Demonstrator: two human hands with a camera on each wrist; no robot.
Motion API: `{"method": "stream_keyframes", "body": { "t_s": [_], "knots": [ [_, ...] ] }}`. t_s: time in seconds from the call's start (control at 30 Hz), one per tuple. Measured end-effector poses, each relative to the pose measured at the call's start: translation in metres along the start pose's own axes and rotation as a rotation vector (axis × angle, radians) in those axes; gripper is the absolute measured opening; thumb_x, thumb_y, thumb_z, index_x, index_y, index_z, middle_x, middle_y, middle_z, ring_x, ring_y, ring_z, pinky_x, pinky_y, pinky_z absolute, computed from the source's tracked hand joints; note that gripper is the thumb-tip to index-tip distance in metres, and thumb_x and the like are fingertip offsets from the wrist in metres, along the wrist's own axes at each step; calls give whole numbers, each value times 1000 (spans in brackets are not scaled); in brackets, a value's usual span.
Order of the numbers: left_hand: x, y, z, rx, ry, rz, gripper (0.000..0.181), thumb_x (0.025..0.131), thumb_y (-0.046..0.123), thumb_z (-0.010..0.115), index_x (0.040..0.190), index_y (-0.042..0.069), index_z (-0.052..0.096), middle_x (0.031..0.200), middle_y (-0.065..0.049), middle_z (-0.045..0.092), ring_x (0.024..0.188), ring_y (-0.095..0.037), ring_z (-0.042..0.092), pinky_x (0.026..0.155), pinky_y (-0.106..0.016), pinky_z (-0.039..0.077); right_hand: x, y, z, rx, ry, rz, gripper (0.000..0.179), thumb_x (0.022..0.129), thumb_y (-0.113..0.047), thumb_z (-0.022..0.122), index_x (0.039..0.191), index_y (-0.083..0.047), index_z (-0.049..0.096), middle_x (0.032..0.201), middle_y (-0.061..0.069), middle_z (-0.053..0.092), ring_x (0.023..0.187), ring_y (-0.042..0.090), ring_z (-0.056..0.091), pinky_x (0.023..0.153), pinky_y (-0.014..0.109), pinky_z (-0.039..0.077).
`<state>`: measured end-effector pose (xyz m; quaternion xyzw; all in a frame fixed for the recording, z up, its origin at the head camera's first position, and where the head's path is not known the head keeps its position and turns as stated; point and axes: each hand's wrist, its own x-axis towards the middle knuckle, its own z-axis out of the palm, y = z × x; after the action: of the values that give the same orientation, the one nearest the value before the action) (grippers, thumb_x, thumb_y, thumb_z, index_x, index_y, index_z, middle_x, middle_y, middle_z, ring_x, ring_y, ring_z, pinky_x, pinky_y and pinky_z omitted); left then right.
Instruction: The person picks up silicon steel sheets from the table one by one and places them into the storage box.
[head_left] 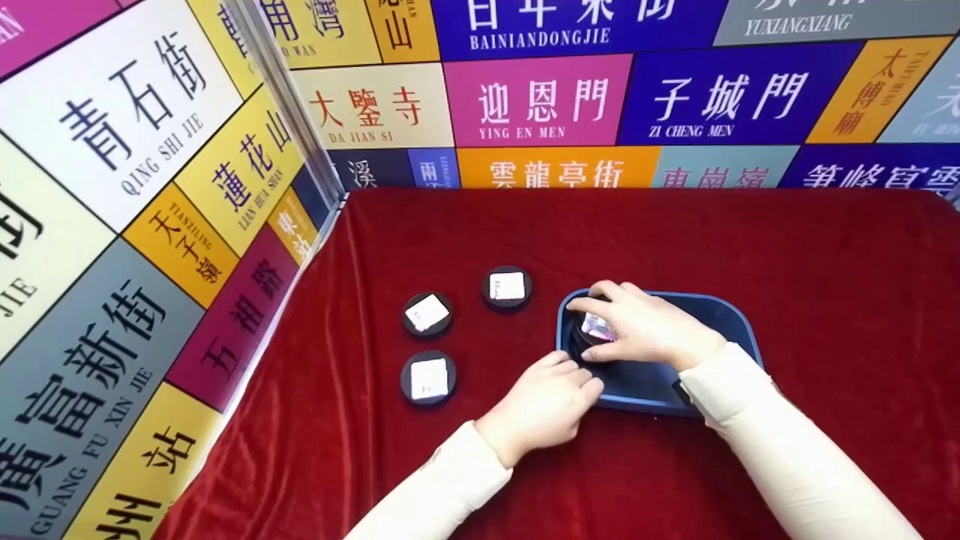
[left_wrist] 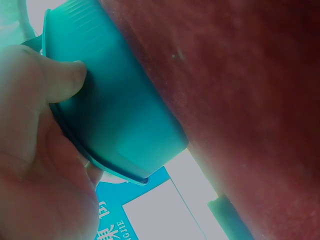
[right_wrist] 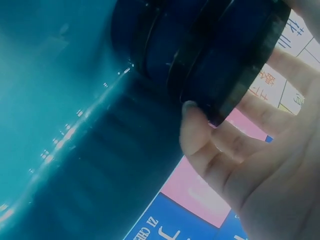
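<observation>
A blue plastic basin (head_left: 645,386) stands on the red cloth. My left hand (head_left: 546,405) grips its near-left rim; in the left wrist view the thumb lies on the basin's outer wall (left_wrist: 120,105), with fingers on the other side of the rim. My right hand (head_left: 645,326) reaches into the basin's left end and holds a dark round lidded container (head_left: 598,328) with a shiny label on top. The right wrist view shows dark round pieces stacked (right_wrist: 200,55), thumb and fingers around the uppermost one.
Left of the basin, three black round containers with white square labels lie on the cloth: one at the back (head_left: 507,288), one at the left (head_left: 427,315), one nearer (head_left: 428,379). Panels printed with street names (head_left: 536,101) stand behind and along the left side.
</observation>
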<state>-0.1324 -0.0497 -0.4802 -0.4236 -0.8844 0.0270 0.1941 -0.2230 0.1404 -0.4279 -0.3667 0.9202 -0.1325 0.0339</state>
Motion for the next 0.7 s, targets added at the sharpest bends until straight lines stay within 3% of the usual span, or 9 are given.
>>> {"method": "stream_keyframes", "body": {
  "t_s": [0.2,0.7],
  "knots": [
    [0,0,1,-4,-5,2,6,84,14,61,87,19,61,84,6,66,87,-14,65,92,-30,44,-2,-1,-4,7,-10,36,70,80,-52,79,141,-24,58,134,13,57,113,32,57,92,49,54],
    [0,0,2,0,13,2,6,83,16,64,85,19,60,82,7,65,81,-14,63,91,-31,44,-12,2,-16,-6,4,53,71,82,-50,76,145,-24,54,132,14,56,111,32,56,92,48,52]
  ]
}}
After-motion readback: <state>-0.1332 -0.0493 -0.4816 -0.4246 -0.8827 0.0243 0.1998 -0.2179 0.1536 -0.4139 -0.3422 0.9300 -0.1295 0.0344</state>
